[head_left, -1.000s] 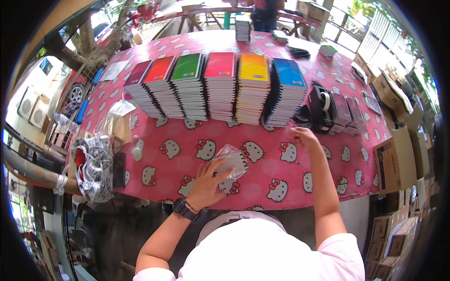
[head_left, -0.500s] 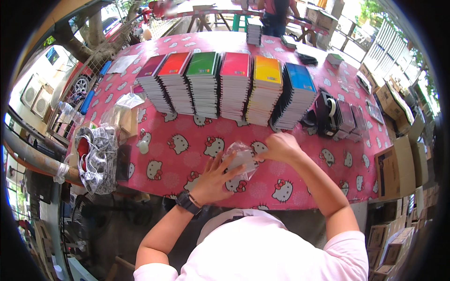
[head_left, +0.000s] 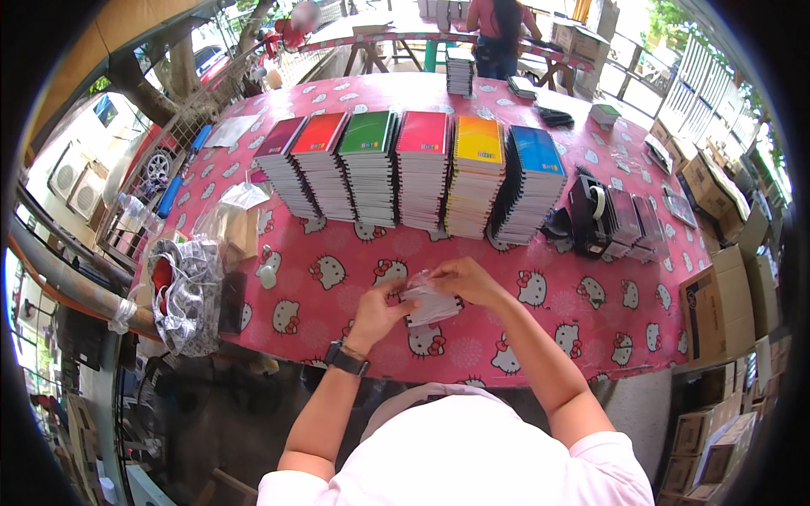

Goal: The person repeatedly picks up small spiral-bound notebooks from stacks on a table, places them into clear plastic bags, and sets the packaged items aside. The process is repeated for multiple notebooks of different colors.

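On the table in front of me lies a small white spiral-bound notebook pack [head_left: 434,309] in a clear plastic sleeve [head_left: 422,283]. My left hand [head_left: 380,314] grips the pack's left side and the plastic, its fingers curled in. At the top edge my right hand [head_left: 467,281] pinches the clear plastic, fingers bent together. Black binding shows on the pack's edges; the hands cover part of its upper end. Just beyond stands a row of tall spiral notebook stacks with maroon [head_left: 281,137], red [head_left: 320,133], green [head_left: 366,132], pink [head_left: 423,132], yellow [head_left: 479,140] and blue [head_left: 537,150] covers.
A black tape dispenser [head_left: 588,212] stands right of the stacks, beside small wrapped packs [head_left: 634,221]. A patterned cloth bag [head_left: 187,291] and a dark flat case [head_left: 233,302] lie at the left edge. Cardboard boxes [head_left: 719,305] flank the right. Another person [head_left: 498,38] stands beyond.
My right hand has come left and down onto the plastic at the pack's top edge. My left hand, earlier spread over the pack, has curled to grip its side. The view has shifted slightly.
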`<state>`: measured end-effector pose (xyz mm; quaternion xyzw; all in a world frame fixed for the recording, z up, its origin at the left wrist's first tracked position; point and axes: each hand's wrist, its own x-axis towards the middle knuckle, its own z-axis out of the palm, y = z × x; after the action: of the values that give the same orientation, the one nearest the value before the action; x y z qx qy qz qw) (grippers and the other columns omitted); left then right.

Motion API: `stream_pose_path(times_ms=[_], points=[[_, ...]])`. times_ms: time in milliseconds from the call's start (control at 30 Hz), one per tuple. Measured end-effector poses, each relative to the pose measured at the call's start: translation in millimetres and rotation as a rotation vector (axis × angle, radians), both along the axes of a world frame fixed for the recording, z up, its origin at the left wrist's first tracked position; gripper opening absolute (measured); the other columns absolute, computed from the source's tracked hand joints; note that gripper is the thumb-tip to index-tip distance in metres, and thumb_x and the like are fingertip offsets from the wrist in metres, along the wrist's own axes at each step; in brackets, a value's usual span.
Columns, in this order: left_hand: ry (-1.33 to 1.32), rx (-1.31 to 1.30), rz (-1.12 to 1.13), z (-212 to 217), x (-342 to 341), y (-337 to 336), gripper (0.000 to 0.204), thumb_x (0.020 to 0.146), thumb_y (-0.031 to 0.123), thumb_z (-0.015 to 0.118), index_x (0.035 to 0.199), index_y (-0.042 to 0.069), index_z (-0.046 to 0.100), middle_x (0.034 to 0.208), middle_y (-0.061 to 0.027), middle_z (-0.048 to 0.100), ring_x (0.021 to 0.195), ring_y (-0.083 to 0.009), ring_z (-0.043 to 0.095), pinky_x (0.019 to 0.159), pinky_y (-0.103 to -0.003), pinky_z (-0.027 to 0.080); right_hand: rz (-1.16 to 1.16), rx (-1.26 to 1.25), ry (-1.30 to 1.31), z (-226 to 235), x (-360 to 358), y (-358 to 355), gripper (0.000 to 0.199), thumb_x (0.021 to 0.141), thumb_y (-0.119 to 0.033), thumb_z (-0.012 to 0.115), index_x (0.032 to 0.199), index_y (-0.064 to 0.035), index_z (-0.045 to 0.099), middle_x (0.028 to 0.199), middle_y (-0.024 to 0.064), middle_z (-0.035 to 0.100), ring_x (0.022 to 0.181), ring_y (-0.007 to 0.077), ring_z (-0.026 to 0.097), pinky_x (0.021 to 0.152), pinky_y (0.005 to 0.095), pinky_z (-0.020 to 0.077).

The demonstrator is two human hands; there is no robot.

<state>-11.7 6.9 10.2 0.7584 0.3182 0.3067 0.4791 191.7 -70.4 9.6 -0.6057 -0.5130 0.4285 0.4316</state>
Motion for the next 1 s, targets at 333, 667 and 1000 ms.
stream_pose_path(times_ms=[333, 667, 1000], points=[[-0.181, -0.122, -0.017, -25, 9, 6, 0.049, 0.075, 0.015, 0.073, 0.117, -0.002, 0.056, 0.118, -0.0147, 0.056, 0.107, -0.0188, 0.053, 0.092, -0.031, 0.041, 0.104, -0.059, 0.167, -12, 4, -7, 0.037, 0.075, -0.019, 0.072, 0.105, 0.0002, 0.064, 0.103, 0.0081, 0.063, 0.091, 0.0122, 0.056, 0.08, 0.0258, 0.0443], [-0.145, 0.073, -0.204, 1, -7, -17, 0.052, 0.074, 0.022, 0.071, 0.121, 0.008, 0.057, 0.126, -0.0075, 0.054, 0.125, -0.0242, 0.041, 0.104, -0.041, 0.026, 0.273, 0.42, -0.357, 2, -3, -34, 0.042, 0.074, -0.023, 0.072, 0.113, -0.0101, 0.063, 0.121, 0.0088, 0.057, 0.114, 0.0304, 0.047, 0.091, 0.0397, 0.0415], [-0.083, 0.448, 0.021, -36, 2, -40, 0.028, 0.077, 0.021, 0.068, 0.103, 0.011, 0.068, 0.112, -0.0026, 0.063, 0.122, -0.0227, 0.044, 0.107, -0.047, 0.017, -0.173, 0.733, -0.561, -35, -41, -42, 0.036, 0.067, -0.014, 0.076, 0.101, -0.0105, 0.065, 0.117, 0.0071, 0.059, 0.11, 0.032, 0.049, 0.088, 0.0407, 0.0432]])
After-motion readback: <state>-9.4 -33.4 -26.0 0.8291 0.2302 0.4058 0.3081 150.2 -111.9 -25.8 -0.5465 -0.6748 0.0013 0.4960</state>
